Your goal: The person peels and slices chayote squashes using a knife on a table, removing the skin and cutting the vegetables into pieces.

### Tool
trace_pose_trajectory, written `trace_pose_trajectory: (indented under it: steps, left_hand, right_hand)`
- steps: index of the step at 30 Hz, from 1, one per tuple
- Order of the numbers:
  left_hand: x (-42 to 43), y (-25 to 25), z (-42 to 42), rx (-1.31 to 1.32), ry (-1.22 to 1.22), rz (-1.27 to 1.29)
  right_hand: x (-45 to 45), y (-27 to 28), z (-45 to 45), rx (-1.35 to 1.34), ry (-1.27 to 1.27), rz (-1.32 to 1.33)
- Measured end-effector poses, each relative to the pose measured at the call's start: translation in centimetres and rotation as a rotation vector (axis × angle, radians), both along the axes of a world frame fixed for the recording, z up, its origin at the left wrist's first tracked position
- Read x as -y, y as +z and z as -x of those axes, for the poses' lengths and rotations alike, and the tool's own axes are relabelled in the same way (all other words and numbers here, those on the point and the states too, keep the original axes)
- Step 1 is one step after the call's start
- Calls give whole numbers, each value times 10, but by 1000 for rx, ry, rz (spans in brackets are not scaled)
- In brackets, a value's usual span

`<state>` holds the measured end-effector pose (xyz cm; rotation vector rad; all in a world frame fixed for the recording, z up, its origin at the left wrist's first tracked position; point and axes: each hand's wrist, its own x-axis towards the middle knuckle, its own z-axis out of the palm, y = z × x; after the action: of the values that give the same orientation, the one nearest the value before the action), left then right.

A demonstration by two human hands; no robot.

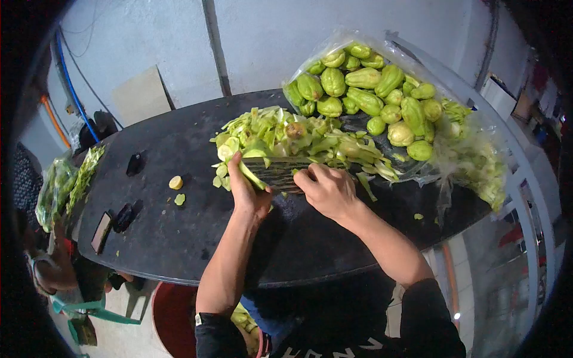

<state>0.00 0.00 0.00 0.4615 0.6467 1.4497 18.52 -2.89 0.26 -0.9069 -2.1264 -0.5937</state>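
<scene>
My left hand is closed around a pale green piece of chayote. Curled fingers of my right hand grip a broad-bladed knife, whose handle is hidden in the hand. The wide blade looks dark and streaked and reaches left to the chayote piece. Just beyond both hands lies a heap of cut chayote slices and strips on the dark table.
Whole chayotes lie in an open clear plastic bag at the back right, with bagged cut strips beside them. A phone and a chayote end are on the left. Below stands a red tub. Another person's arm shows at far left.
</scene>
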Motion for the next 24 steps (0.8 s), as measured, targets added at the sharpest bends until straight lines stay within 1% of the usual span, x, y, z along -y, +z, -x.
trace_pose_trajectory:
  steps: [3, 5, 6, 8, 9, 12, 13, 14, 15, 16, 17, 19, 21, 22, 24]
  left_hand:
    - [-4, 4, 0, 18, -33, -52]
    - [4, 12, -3, 3, -52, -68]
    - [7, 13, -1, -2, -54, -60]
    - [9, 14, -3, -119, -129, -180]
    - [8, 15, -4, -117, -130, -184]
    - [4, 7, -4, -70, -107, -161]
    - [2, 2, -1, -52, -106, -123]
    - [0, 0, 2, -36, -105, -91]
    - [5, 8, -3, -39, -103, -88]
    - [14, 24, -16, -13, -19, -10]
    - [12, 18, -11, -21, -6, -19]
    - [7, 8, -3, -37, 19, -38]
    - [8, 7, 0, -103, -155, -154]
    - [11, 11, -5, -83, -117, -124]
    - [13, 13, -6, -103, -115, -128]
  right_hand:
    - [-5, 4, 1, -18, 29, -58]
    - [-7, 4, -6, -33, 64, -33]
    - [-12, -1, -6, -56, 10, 10]
    - [-20, -4, -12, -68, -121, 82]
    - [-19, -3, -14, -66, -123, 78]
    - [-12, -1, -12, -118, 26, 28]
    - [-7, 1, -9, -119, 29, 36]
    - [-3, 4, -5, -107, 99, 16]
    - [-2, 4, -3, -95, 167, -3]
    - [-3, 1, -2, -80, 168, -14]
    - [-5, -2, -2, -82, 166, -13]
    - [-11, -5, -3, -101, 26, 1]
    - [-23, -10, -11, -114, -95, 101]
    - [-24, -11, -14, -127, -87, 104]
    - [-21, -10, -16, -137, -76, 110]
